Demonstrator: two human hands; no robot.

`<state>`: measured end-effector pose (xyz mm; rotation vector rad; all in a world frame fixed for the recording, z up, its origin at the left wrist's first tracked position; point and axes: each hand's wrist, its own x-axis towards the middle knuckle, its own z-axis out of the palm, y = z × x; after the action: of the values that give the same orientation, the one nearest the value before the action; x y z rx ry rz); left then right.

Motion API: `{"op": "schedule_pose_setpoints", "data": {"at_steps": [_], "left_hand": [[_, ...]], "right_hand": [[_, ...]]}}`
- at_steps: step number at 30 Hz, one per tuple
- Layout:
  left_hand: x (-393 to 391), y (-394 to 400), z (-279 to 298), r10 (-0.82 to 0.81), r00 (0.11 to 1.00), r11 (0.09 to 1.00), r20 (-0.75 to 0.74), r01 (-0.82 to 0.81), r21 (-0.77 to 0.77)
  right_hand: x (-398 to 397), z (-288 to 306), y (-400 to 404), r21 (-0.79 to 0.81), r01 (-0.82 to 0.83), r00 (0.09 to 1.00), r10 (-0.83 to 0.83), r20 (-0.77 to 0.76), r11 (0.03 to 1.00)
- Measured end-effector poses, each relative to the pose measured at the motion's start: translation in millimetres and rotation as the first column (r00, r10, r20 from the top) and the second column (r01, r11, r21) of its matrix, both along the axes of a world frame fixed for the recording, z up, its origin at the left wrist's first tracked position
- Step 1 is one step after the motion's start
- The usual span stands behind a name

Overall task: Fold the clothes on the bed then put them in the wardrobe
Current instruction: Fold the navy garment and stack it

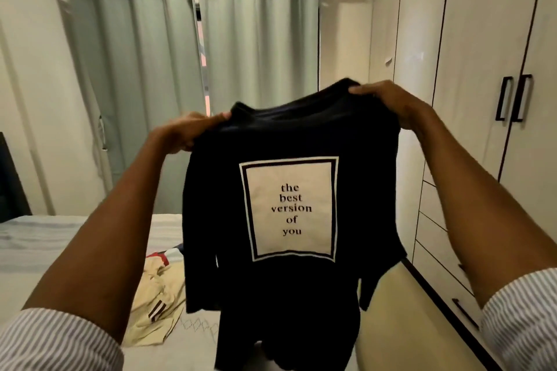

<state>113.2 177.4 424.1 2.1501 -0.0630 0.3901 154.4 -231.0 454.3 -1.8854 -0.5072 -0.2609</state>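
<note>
I'm watching both hands holding the dark long-sleeved top [283, 141] up by its shoulders, left hand [188, 132] and right hand [387, 101] each pinching fabric, the right sitting higher. The top is hanging lengthwise above the bed [60, 238], print toward me; the wardrobe [470, 39] is standing off to the right.

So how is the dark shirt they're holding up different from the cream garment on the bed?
The dark shirt hangs spread in the air, gripped at the shoulders by the left hand and right hand; the cream garment lies crumpled on the bed, untouched. The shirt bears a printed white square; the cream one shows dark stripes. Neither is folded.
</note>
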Motion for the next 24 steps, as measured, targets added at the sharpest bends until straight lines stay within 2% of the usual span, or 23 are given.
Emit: {"op": "schedule_pose_setpoints", "data": {"at_steps": [1,2,3,5,7,9,11,12,13,14,15,16,17,18,19,20,22,24], "left_hand": [[-2,8,-3,-0.103,0.974,0.994,-0.204,0.111,0.026],[-1,15,-7,-0.168,0.914,0.976,-0.369,0.206,0.065],[3,25,-19,-0.18,0.837,0.956,-0.516,0.272,0.108],[13,33,-41,-0.098,0.705,0.904,-0.702,0.358,0.234],[22,38,-74,-0.025,0.646,0.904,-0.763,0.341,0.259],[32,42,-103,-0.003,0.658,0.929,-0.753,0.28,0.242],[47,46,-121,0.02,0.745,0.978,-0.667,0.123,0.166],[59,49,-136,0.055,0.799,0.993,-0.598,0.017,0.114],[68,47,-141,0.129,0.862,0.991,-0.49,-0.097,0.089],[89,46,-151,0.233,0.9,0.972,-0.369,-0.211,0.102],[97,40,-153,0.337,0.917,0.939,-0.213,-0.313,0.14],[100,33,-155,0.421,0.903,0.899,-0.082,-0.404,0.168],[121,28,-148,0.475,0.88,0.867,0.021,-0.471,0.161],[124,20,-138,0.495,0.863,0.856,0.098,-0.504,0.111],[125,16,-129,0.502,0.85,0.857,0.157,-0.513,0.036],[147,16,-109,0.523,0.821,0.847,0.231,-0.531,-0.028],[148,19,-89,0.542,0.78,0.839,0.312,-0.52,-0.157],[162,24,-58,0.535,0.744,0.844,0.4,-0.495,-0.208]], "right_hand": [[1,1,-6,-0.164,-0.034,0.99,0.011,-0.141,0.986],[4,-1,-11,-0.352,-0.077,0.967,-0.016,-0.254,0.933],[15,-10,-6,-0.523,-0.156,0.938,-0.041,-0.345,0.838],[18,-31,5,-0.713,-0.322,0.874,-0.094,-0.477,0.623],[32,-69,23,-0.78,-0.445,0.808,-0.178,-0.561,0.439],[47,-103,37,-0.833,-0.492,0.776,-0.307,-0.552,0.254],[60,-124,43,-0.928,-0.312,0.836,-0.405,-0.371,0.205],[71,-141,51,-0.964,-0.16,0.879,-0.414,-0.238,0.215],[76,-145,54,-0.972,0.064,0.912,-0.409,-0.035,0.225],[93,-153,62,-0.925,0.248,0.895,-0.433,0.105,0.288],[102,-153,66,-0.819,0.375,0.863,-0.486,0.138,0.434],[108,-149,69,-0.61,0.456,0.832,-0.554,0.033,0.648],[139,-138,78,-0.322,0.487,0.834,-0.541,-0.104,0.812],[149,-127,80,-0.023,0.485,0.85,-0.478,-0.22,0.874],[157,-117,82,0.176,0.471,0.872,-0.426,-0.243,0.864],[180,-98,90,0.272,0.475,0.879,-0.441,-0.181,0.837],[171,-82,101,0.277,0.41,0.894,-0.443,0.068,0.869],[180,-60,109,0.307,0.32,0.877,-0.403,0.262,0.896]]}}
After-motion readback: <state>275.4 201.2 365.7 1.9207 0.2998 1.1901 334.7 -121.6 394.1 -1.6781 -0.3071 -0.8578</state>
